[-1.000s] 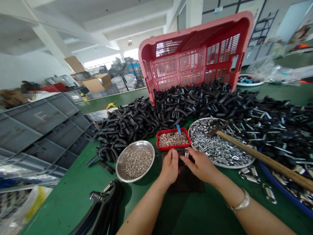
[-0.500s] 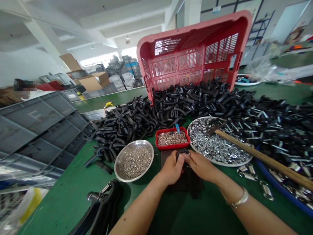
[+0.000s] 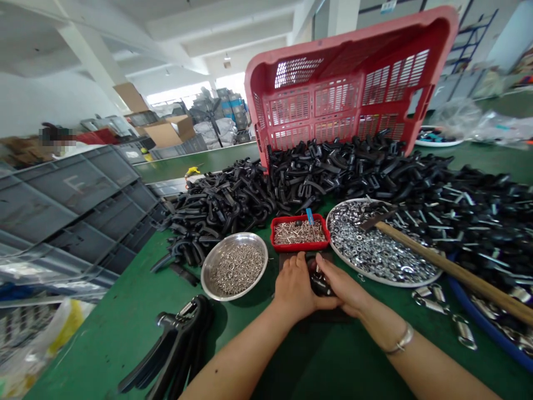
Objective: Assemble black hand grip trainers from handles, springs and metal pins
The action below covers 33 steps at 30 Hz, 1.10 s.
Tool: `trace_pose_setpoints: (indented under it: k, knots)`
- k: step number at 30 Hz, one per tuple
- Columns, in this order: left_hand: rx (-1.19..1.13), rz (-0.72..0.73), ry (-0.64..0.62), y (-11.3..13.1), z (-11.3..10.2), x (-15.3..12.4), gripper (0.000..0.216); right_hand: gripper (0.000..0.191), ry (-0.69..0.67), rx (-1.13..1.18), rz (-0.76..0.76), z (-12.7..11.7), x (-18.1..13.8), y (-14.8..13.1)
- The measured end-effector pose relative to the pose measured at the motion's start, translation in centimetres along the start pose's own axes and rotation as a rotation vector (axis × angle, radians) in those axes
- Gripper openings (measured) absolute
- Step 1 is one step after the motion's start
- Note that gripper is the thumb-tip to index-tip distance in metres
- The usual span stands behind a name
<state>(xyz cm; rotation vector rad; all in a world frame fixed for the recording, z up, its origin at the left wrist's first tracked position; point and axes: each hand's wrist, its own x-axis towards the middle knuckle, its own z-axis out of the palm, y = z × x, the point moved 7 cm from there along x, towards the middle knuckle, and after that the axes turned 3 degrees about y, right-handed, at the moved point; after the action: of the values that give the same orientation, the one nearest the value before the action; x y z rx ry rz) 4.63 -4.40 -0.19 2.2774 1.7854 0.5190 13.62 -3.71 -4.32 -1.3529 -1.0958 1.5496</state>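
Close to the front of the green table, my left hand (image 3: 293, 286) and my right hand (image 3: 346, 288) are closed around a dark handle piece (image 3: 320, 283). A small coiled spring shows at its upper end, and the fingers hide much of the rest. Under the hands lies a dark flat plate (image 3: 328, 257). Just beyond them is a red tray (image 3: 300, 246) of small metal pins with a blue-handled tool in it. To the left of my left hand sits a metal bowl (image 3: 205, 276) of small metal parts. A white-rimmed tray (image 3: 377, 278) of shiny metal rings stands right of my right hand.
A wooden-handled hammer (image 3: 433, 254) lies across the ring tray. Loose springs (image 3: 463, 331) lie at right beside a blue-rimmed container (image 3: 478, 322). Black handles (image 3: 233, 194) are heaped behind, below a tipped red basket (image 3: 353, 33). More assembled handles (image 3: 179, 344) lie front left, near grey crates (image 3: 75, 189).
My left hand has turned over so its back faces up, with the thumb reaching toward my right hand. The hands sit slightly lower around the handle piece, and the view has shifted left.
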Motion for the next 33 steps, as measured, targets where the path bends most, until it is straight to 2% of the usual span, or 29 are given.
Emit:
trace_pose_setpoints:
  k: [1,3,4,7,8,10,13,17,19,22,23,25,26,28,30,33]
  knots:
    - [-0.010,0.032,0.006,-0.3,0.0,0.2,0.106,0.045,-0.033,-0.055,-0.041,-0.1,0.1,-0.3]
    - [-0.024,0.075,0.007,-0.8,-0.1,0.7,0.105,0.045,-0.071,-0.354,-0.184,-0.7,0.6,-1.6]
    - [-0.027,0.083,0.001,-1.1,-0.3,0.9,0.104,0.045,-0.032,-0.582,-0.268,-1.3,1.0,-2.6]
    - [-0.021,0.085,-0.039,-1.5,-0.5,1.5,0.103,0.039,0.212,-1.186,-0.472,-3.0,2.8,-6.3]
    - [-0.014,0.098,-0.061,-1.4,-0.5,1.7,0.103,0.035,0.256,-1.283,-0.511,-3.0,3.6,-7.4]
    - [-0.001,0.145,-0.107,-0.9,-0.2,1.9,0.101,0.024,0.202,-1.361,-0.536,-1.9,5.6,-8.6]
    - [0.025,0.201,-0.149,-0.6,0.5,2.2,0.103,0.013,0.068,-1.423,-0.470,0.5,8.7,-8.8]
    - [0.031,0.230,-0.195,-1.2,1.4,2.0,0.111,0.029,0.000,-1.463,-0.357,2.4,11.5,-8.2]
    - [0.010,0.226,-0.213,-1.5,1.4,1.6,0.116,0.033,-0.006,-1.443,-0.346,2.6,12.0,-7.8]
    - [-0.045,0.224,-0.200,-1.9,0.2,1.5,0.118,0.030,0.009,-1.372,-0.369,1.8,12.1,-7.5]
    - [-0.070,0.216,-0.181,-2.1,-0.5,1.9,0.110,0.025,0.019,-1.337,-0.386,1.4,12.1,-7.5]
    - [-0.112,0.135,-0.103,-3.1,-2.0,3.3,0.077,0.015,0.048,-1.248,-0.428,0.3,12.0,-7.7]
    - [-0.127,0.050,-0.054,-4.1,-2.6,4.3,0.059,0.011,0.060,-1.195,-0.449,-0.3,12.0,-7.8]
    - [-0.161,-0.124,0.006,-6.0,-3.1,6.6,0.036,0.008,0.065,-1.078,-0.476,-1.2,12.0,-7.9]
    - [-0.233,-0.187,-0.021,-6.8,-2.4,8.6,0.025,0.010,0.044,-0.953,-0.478,-1.7,11.9,-7.7]
    - [-0.365,-0.124,-0.072,-6.4,-0.5,10.7,0.023,0.015,0.006,-0.764,-0.466,-2.2,11.6,-7.3]
